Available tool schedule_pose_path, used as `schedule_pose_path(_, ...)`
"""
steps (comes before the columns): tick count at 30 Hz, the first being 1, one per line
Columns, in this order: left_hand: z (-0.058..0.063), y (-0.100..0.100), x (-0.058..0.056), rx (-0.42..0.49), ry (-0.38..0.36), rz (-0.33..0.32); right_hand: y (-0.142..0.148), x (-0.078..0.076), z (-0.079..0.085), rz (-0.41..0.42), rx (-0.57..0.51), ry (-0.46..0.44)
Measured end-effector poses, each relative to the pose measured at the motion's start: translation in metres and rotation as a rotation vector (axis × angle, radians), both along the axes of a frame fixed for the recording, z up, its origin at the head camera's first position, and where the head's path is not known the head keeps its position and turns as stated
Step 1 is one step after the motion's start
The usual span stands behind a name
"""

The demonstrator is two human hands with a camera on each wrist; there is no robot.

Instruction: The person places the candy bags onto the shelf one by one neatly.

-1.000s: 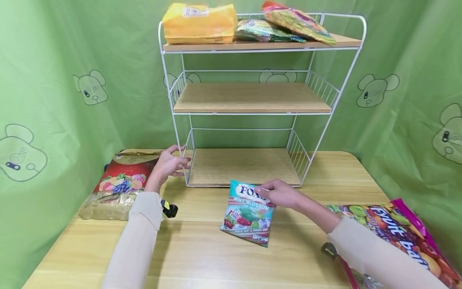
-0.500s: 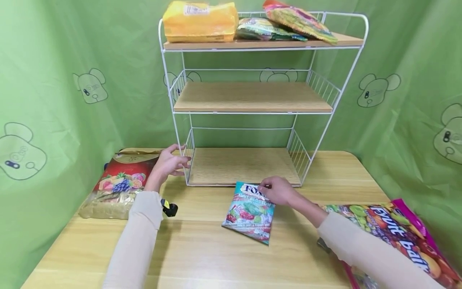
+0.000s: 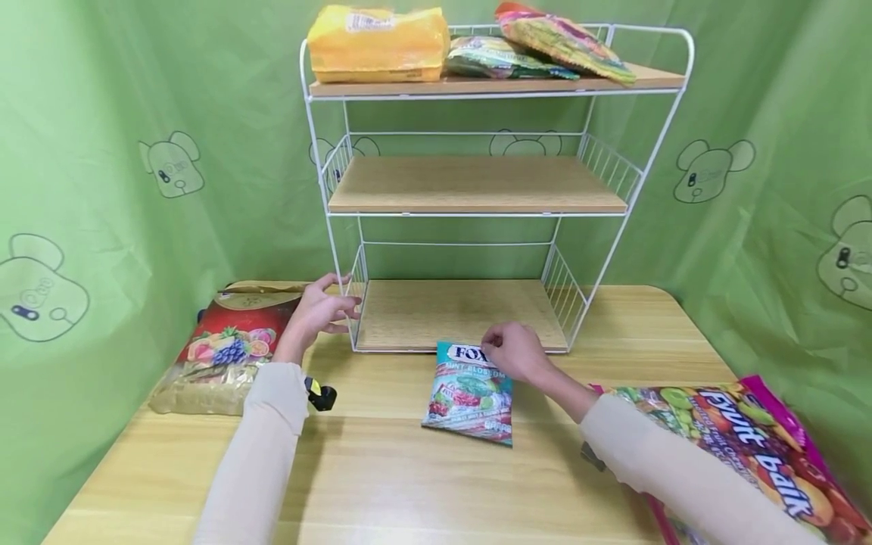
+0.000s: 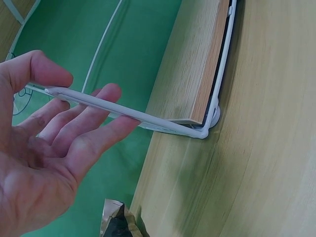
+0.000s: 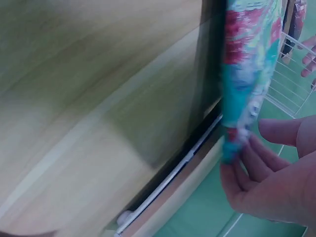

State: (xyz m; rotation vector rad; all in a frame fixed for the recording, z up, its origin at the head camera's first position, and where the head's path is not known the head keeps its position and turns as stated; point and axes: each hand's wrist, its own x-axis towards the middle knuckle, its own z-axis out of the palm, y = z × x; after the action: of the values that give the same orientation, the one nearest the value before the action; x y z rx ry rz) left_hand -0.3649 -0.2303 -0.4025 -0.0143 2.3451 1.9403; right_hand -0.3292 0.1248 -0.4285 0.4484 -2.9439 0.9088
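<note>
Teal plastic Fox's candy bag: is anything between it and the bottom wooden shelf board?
Nothing visible stands between the teal candy bag, held in the right hand, and the bottom wooden shelf board. The left hand holds the white wire post, off to the side.

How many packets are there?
6: Fox's packet in right hand; on the table, red packet left, pink-edged packet right; on top shelf, yellow packet, green packet, multicoloured packet. More may be hidden.
</note>
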Motion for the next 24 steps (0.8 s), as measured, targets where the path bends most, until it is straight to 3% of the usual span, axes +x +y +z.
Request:
schedule_pose_path(16,0.000,0.000,0.000,0.006,-0.008,-0.004,0.007,0.010,0.004,-0.057,0.038,-0.112)
schedule_pose_path(20,0.000,-0.001,-0.001,0.004,-0.007,-0.006,0.010,0.015,0.007,-0.045,0.109,-0.200)
schedule_pose_path(24,0.000,0.000,-0.002,0.007,-0.006,-0.009,0.017,0.020,0.011,-0.001,0.192,-0.376)
